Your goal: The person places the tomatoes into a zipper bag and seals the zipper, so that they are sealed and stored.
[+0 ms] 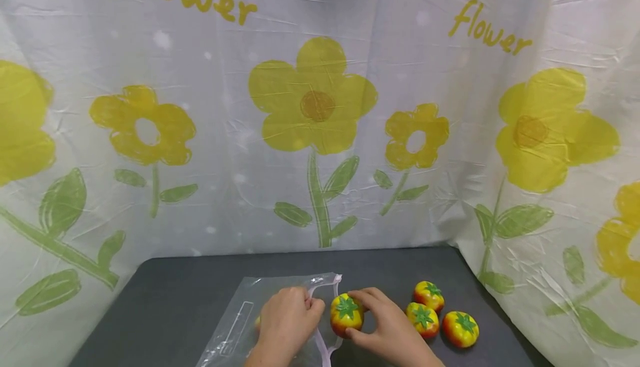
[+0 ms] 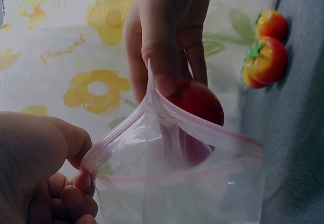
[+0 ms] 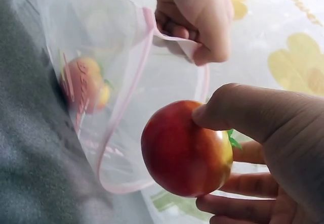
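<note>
My left hand (image 1: 286, 321) pinches the pink-edged rim of a clear zip bag (image 1: 239, 307), holding its mouth apart. In my right hand (image 1: 387, 325) is a red-and-yellow toy tomato (image 1: 345, 322) with a green leafy top, gripped between thumb and fingers right at the bag's mouth. The right wrist view shows the red underside of this tomato (image 3: 177, 150) facing the opening. Through the bag's plastic, another toy tomato (image 3: 83, 85) shows inside, blurred by the film.
Three more toy tomatoes sit close together on the dark table (image 1: 175, 295) to the right: a back one (image 1: 428, 295), a front-left one (image 1: 423, 322) and a right one (image 1: 460, 331). A white curtain (image 1: 220, 200) with yellow flowers hangs behind and beside the table.
</note>
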A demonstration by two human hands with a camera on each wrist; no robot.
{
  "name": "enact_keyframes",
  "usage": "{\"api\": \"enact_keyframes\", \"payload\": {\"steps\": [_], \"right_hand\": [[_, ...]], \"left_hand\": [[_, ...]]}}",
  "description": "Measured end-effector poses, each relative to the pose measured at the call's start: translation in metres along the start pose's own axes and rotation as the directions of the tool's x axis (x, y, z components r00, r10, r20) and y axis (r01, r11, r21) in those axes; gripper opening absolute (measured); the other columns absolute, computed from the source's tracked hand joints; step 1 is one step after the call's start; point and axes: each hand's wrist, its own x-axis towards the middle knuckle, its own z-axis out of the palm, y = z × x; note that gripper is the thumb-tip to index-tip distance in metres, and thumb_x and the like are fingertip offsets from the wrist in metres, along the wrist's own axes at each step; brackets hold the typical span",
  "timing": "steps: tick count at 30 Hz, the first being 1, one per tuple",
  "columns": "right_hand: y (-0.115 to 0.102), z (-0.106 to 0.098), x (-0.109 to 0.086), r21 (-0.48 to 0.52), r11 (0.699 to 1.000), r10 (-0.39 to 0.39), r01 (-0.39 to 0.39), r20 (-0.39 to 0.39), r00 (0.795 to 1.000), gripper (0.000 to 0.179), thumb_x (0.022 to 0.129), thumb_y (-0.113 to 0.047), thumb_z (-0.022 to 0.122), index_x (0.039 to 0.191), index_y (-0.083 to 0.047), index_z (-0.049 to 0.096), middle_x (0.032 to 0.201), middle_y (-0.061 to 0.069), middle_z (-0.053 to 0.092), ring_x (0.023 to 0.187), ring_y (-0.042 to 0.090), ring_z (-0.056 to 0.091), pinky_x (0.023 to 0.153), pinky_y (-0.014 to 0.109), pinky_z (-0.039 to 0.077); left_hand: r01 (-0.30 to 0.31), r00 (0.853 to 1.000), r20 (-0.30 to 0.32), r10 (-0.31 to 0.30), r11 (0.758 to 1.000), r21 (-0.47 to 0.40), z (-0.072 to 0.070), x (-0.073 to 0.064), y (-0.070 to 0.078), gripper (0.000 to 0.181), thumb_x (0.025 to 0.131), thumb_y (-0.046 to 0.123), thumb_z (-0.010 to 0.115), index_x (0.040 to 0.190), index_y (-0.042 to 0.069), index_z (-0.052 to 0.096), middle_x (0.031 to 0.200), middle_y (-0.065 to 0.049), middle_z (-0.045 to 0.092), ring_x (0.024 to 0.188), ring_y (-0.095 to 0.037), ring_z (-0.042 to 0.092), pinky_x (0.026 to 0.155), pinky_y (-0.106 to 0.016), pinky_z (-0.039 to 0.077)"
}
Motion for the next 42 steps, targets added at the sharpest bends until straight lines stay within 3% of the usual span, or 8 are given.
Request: {"api": "enact_keyframes", "payload": {"steps": [15,21,28,35,40,42], "right_hand": [[-0.006,0.018,0.023,0.023,0.998,-0.065,0.062,0.136,0.989,0.053,0.086,-0.039,0.078,0.133,-0.016,0.066,0.115,-0.007,0.058,0.090,0.011,0.057,0.078,0.028,0.051],[-0.008,0.025,0.033,0.005,0.994,-0.113,0.113,0.146,0.983,0.043,0.086,-0.037,0.078,0.124,-0.019,0.069,0.101,-0.011,0.056,0.086,0.011,0.056,0.074,0.025,0.048],[-0.005,0.035,0.043,0.025,0.980,-0.199,0.197,0.142,0.970,0.029,0.085,-0.029,0.078,0.112,-0.019,0.071,0.105,-0.013,0.058,0.086,0.007,0.057,0.075,0.025,0.049],[-0.009,0.047,0.049,-0.083,0.950,-0.295,0.300,0.075,0.953,0.023,0.082,-0.028,0.078,0.102,-0.019,0.072,0.100,-0.012,0.060,0.083,0.004,0.056,0.075,0.026,0.050],[-0.016,0.056,0.056,-0.195,0.913,-0.353,0.357,0.060,0.934,0.005,0.091,-0.023,0.071,0.090,-0.019,0.071,0.091,-0.010,0.064,0.083,0.003,0.057,0.073,0.024,0.050],[-0.018,0.059,0.060,-0.204,0.906,-0.364,0.371,0.070,0.929,0.010,0.092,-0.021,0.069,0.082,-0.019,0.068,0.085,-0.013,0.062,0.079,0.001,0.055,0.071,0.021,0.048]], "left_hand": [[-0.005,0.998,0.057,0.004,1.000,0.010,-0.001,0.001,0.005,0.039,0.084,0.031,0.061,0.056,0.018,0.038,0.057,0.006,0.029,0.048,-0.013,0.030,0.045,-0.033,0.024],[-0.029,0.998,0.051,0.029,1.000,-0.013,-0.002,0.001,0.006,0.037,0.083,0.029,0.061,0.057,0.018,0.038,0.057,0.006,0.031,0.049,-0.012,0.031,0.045,-0.033,0.026],[-0.028,0.999,0.045,0.029,0.999,-0.032,0.000,-0.002,0.008,0.033,0.079,0.026,0.059,0.057,0.018,0.036,0.057,0.005,0.032,0.050,-0.013,0.031,0.046,-0.034,0.028],[-0.072,0.997,0.019,0.072,0.997,-0.027,0.003,-0.003,0.007,0.032,0.079,0.027,0.060,0.057,0.018,0.038,0.057,0.003,0.041,0.050,-0.015,0.037,0.045,-0.036,0.032],[-0.103,0.994,-0.030,0.103,0.995,-0.005,0.002,-0.003,0.006,0.032,0.077,0.026,0.062,0.056,0.018,0.039,0.057,0.003,0.044,0.049,-0.016,0.042,0.044,-0.038,0.032],[-0.114,0.992,-0.048,0.115,0.993,0.013,0.002,-0.003,0.005,0.033,0.077,0.026,0.063,0.055,0.018,0.040,0.057,0.003,0.045,0.049,-0.018,0.045,0.043,-0.039,0.033]]}}
